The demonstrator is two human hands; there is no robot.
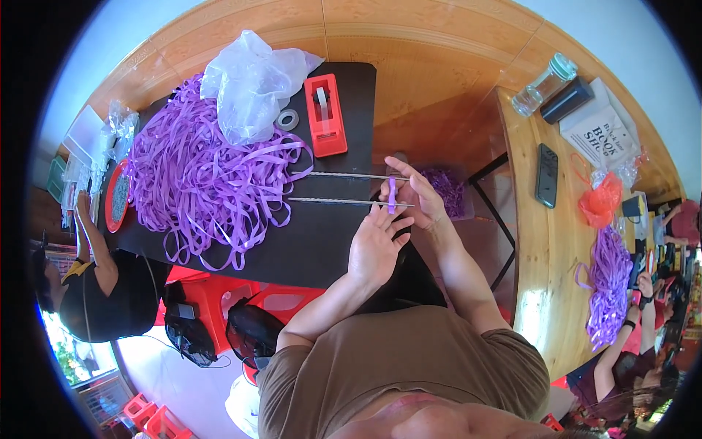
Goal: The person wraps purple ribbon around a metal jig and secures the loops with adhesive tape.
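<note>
Two thin twisted metal rods point(340, 201) reach out side by side past the right edge of the dark table point(322, 249). Near their free ends a short purple ribbon band point(392, 196) spans from one rod to the other. My left hand point(374, 245) is at the nearer rod, palm up, fingers stretched out and apart, tips close to the band. On the far side of the band is my right hand point(424, 197), its index finger extended over the far rod and other fingers beside the ribbon. Whether fingertips press the ribbon is hard to tell. A large purple ribbon heap point(212, 175) covers the rods' other ends.
A clear plastic bag point(252, 88), a tape roll point(287, 119) and a red tape dispenser point(325, 117) lie at the table's back. Rightward, a wooden table point(541, 241) bears a phone point(546, 175), a bottle and more ribbon point(609, 285). A co-worker point(110, 285) sits left.
</note>
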